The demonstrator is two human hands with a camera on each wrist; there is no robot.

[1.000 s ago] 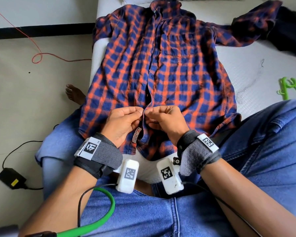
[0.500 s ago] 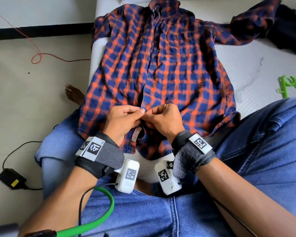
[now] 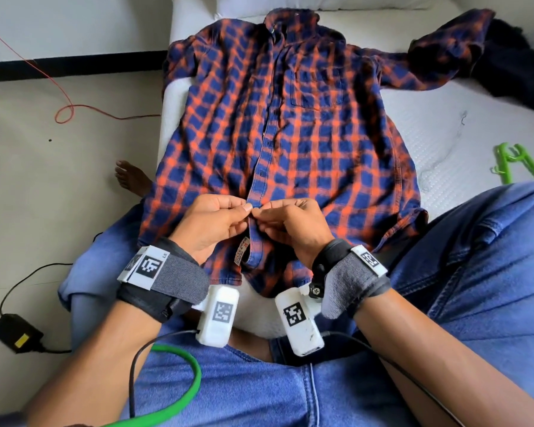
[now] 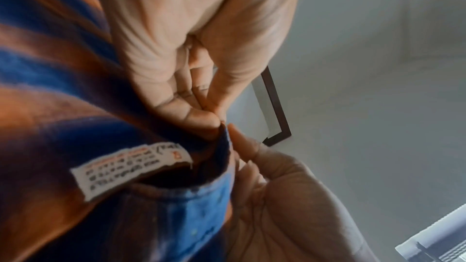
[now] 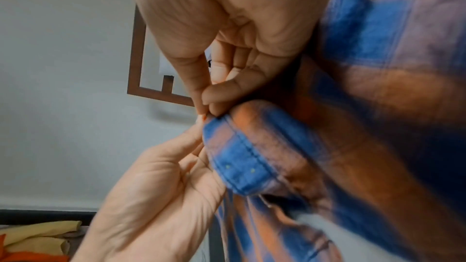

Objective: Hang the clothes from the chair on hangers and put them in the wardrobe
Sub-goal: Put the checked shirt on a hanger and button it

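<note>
A blue-and-orange plaid shirt [image 3: 290, 127] lies spread face up on a white mattress [image 3: 463, 124], collar away from the person and hem pulled toward their lap. The person sits at the shirt's hem end in blue jeans [image 3: 481, 272].

Both hands meet on the shirt's button placket, low down near the hem. The left hand [image 3: 211, 224] has its fingers curled and pinches the placket edge between thumb and forefinger; from the left wrist camera the same pinch shows just above a white care label [image 4: 131, 170] sewn inside the shirt. The right hand [image 3: 293, 224] is likewise curled, its thumb and forefinger nipping the opposite edge of the placket, fingertip to fingertip with the left. The right wrist camera shows that edge as a folded blue strip with stitching. A small button [image 3: 257, 206] sits right at the spot where the fingertips meet; whether it is through its hole I cannot tell.

Above the hands the placket looks closed up to the collar. The shirt's sleeve on the person's right trails out across the mattress toward a dark garment [image 3: 518, 66].

To the right of the shirt, on the mattress, lies a green plastic hanger [image 3: 518, 163]. Another green hanger [image 3: 179, 392] curves across the person's lap, on the hem side of the shirt. Left of the shirt, on the floor, run a red wire [image 3: 65, 109] and a black power adapter [image 3: 16, 332].
</note>
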